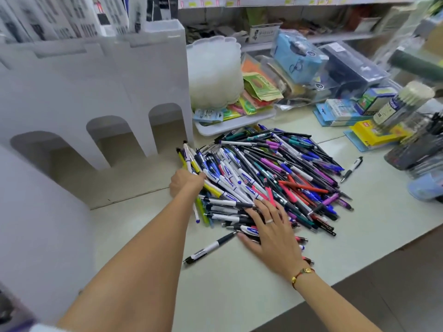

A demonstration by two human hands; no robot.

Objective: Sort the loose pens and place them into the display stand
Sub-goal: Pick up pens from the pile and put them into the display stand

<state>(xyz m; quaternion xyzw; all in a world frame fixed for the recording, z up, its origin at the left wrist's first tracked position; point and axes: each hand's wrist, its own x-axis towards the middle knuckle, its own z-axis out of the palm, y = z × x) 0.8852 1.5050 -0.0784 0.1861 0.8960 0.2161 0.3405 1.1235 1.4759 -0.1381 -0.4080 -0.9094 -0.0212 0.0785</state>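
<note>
The display stand [96,97] sits at far left, its 3 arched openings facing the counter [239,283]. Just right of it, the left hand [185,182] grips a small bundle of pens [188,156], apparently gathered as one matching group. The loose pile of pens [275,171] lies mid-counter. The right hand [271,231] rests flat, fingers spread, likely steadying the heap.

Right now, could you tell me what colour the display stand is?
White; the display stand shows best in the head view.
</note>
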